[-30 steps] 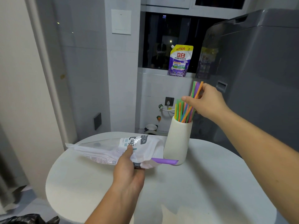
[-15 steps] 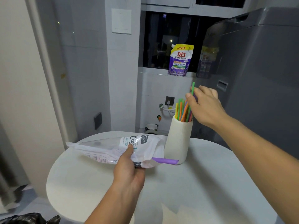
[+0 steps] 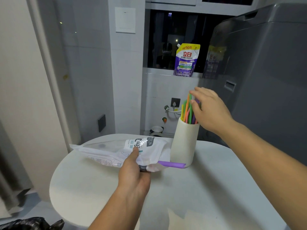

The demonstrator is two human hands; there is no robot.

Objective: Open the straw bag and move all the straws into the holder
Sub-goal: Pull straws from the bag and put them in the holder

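A cream ribbed holder point(image 3: 184, 143) stands upright at the back of the round white table point(image 3: 216, 188). Several coloured straws point(image 3: 187, 112) stick up out of it. My right hand point(image 3: 211, 110) is just right of the straw tops, fingers spread, thumb and forefinger touching them; a purple straw shows behind the thumb. My left hand point(image 3: 132, 171) grips the white plastic straw bag point(image 3: 116, 150), which lies on its side with its mouth towards the holder. One purple straw point(image 3: 172, 164) pokes out of that mouth and reaches the holder's foot.
A big grey washing machine point(image 3: 265, 72) rises close behind and to the right of the holder. A purple detergent pouch point(image 3: 186, 60) sits on the window sill. A black plastic bag point(image 3: 29, 223) lies on the floor at bottom left.
My right hand has lowered the bunch of straws into the holder and loosened its fingers. The left hand and the bag have stayed put.
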